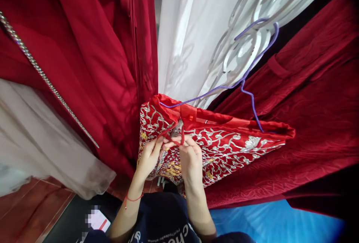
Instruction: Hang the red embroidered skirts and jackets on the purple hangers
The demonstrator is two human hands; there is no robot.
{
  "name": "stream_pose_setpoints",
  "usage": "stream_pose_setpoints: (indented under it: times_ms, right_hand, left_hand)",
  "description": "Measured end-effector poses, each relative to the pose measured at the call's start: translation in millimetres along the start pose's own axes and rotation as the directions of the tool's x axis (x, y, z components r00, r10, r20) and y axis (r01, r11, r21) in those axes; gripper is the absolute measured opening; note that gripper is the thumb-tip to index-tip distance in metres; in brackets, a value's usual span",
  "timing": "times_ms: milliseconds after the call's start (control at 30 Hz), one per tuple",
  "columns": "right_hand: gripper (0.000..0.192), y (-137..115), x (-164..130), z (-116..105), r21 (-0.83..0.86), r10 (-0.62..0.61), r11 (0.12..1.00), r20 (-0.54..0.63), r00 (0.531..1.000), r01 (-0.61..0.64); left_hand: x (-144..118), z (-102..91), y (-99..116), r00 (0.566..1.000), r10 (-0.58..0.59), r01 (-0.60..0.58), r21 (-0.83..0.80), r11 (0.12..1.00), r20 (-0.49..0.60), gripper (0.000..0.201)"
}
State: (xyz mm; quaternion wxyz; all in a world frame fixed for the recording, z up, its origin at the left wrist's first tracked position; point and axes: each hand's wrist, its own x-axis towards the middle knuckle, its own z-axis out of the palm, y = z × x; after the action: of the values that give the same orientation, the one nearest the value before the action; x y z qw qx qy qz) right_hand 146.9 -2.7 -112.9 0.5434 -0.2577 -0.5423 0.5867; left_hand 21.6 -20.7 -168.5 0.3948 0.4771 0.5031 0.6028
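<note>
A red satin garment [224,142] with silver and gold embroidery hangs in front of me, its top edge slack. The purple wire hanger [248,73] reaches into that edge at two places. Both my hands are at the garment's front, close together. A thin red cord [182,135] forms a loop between them. My left hand [151,153] pinches the cord on one side. On the other side my right hand [190,157] has its fingers closed on the cord. The fingertips partly hide where the strands cross.
Deep red dresses hang on the left [92,48] and right [316,86]. White fabric [178,37] and a white scrolled frame [246,56] stand behind. Pale tulle [50,131] hangs at lower left. Blue fabric [269,222] lies low on the right; tiled floor [22,213] shows at left.
</note>
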Motion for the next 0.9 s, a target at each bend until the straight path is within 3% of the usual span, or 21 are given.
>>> stream_pose_setpoints:
  times_ms: [67,200,267,333,433,567,700,800,900]
  right_hand:
    - [0.021,-2,0,2,0.059,-0.018,0.998,0.038,0.999,0.016]
    - [0.043,0,-3,3,0.101,-0.026,0.995,0.021,0.999,0.024]
    - [0.034,5,-7,0,0.009,-0.008,1.0,-0.038,0.999,0.009]
    - [0.014,9,-13,-4,-0.116,-0.052,0.992,-0.101,0.994,0.04]
    - [0.023,17,-22,-12,-0.225,-0.121,0.97,-0.126,0.985,0.09]
    - [0.02,27,-35,-23,-0.249,-0.053,0.968,-0.121,0.991,0.022]
    - [0.013,25,-50,-39,-0.402,-0.041,0.915,-0.189,0.981,-0.039]
    - [0.025,11,-60,-58,-0.437,0.014,0.894,-0.189,0.982,-0.097]
    - [0.031,-8,-66,-77,-0.357,0.007,0.93,-0.224,0.975,-0.089]
  left_hand:
    - [0,4.0,-2,0.998,-0.012,0.014,-0.03,0.999,0.062,0.051]
    - [-5,8.7,-4,0.995,-0.076,0.08,-0.07,0.994,0.066,0.048]
    - [-9,8.6,-4,0.994,-0.091,0.096,-0.074,0.993,0.068,0.045]
    - [-12,8.0,-3,0.991,-0.108,0.114,-0.083,0.99,0.074,0.043]
    - [-18,7.0,-4,0.99,-0.111,0.119,-0.091,0.989,0.085,0.04]
    - [-24,2.8,-8,0.956,-0.075,0.094,-0.053,0.994,0.283,0.034]
    - [-25,-11.7,-9,0.914,-0.013,-0.01,0.053,0.999,0.406,0.026]
    - [-21,-32.7,-3,0.925,-0.014,-0.05,0.156,0.986,0.379,0.025]
    - [-13,-56.8,13,0.947,0.014,-0.11,0.282,0.953,0.32,0.025]
